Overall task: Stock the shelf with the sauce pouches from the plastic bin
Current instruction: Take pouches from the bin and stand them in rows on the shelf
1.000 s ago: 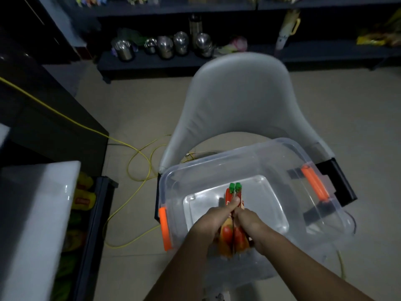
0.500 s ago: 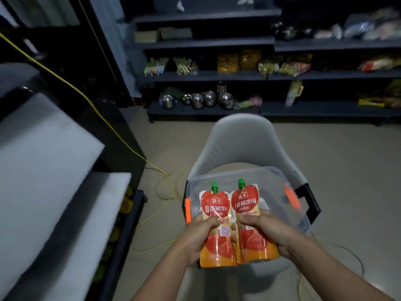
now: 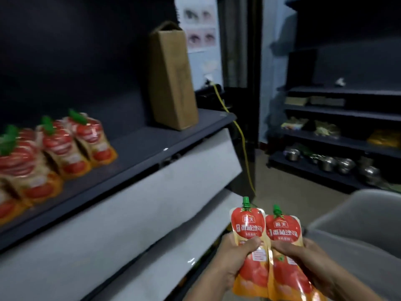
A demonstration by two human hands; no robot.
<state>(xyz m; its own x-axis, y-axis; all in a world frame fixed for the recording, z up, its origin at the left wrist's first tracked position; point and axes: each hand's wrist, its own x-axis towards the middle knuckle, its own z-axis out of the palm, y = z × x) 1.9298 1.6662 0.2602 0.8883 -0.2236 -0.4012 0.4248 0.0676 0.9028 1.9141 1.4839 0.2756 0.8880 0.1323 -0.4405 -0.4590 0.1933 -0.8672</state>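
Two red and orange sauce pouches with green caps stand side by side in front of me, low in the view. My left hand (image 3: 235, 256) grips the left pouch (image 3: 247, 227) and my right hand (image 3: 303, 259) grips the right pouch (image 3: 283, 230). Up and to the left runs a dark shelf (image 3: 138, 148). Several matching pouches (image 3: 65, 146) stand on it in rows at its left end. The plastic bin is out of view.
A tall cardboard box (image 3: 173, 77) stands at the shelf's far end. A yellow cable (image 3: 243, 144) hangs past the shelf corner. A grey chair (image 3: 355, 222) sits at my right. Dark shelves (image 3: 338, 144) with steel pots and packets line the far wall.
I have lifted both pouches out of the bin and my view has swung left from the chair and bin to the shelf. Both hands still hold the pouches.
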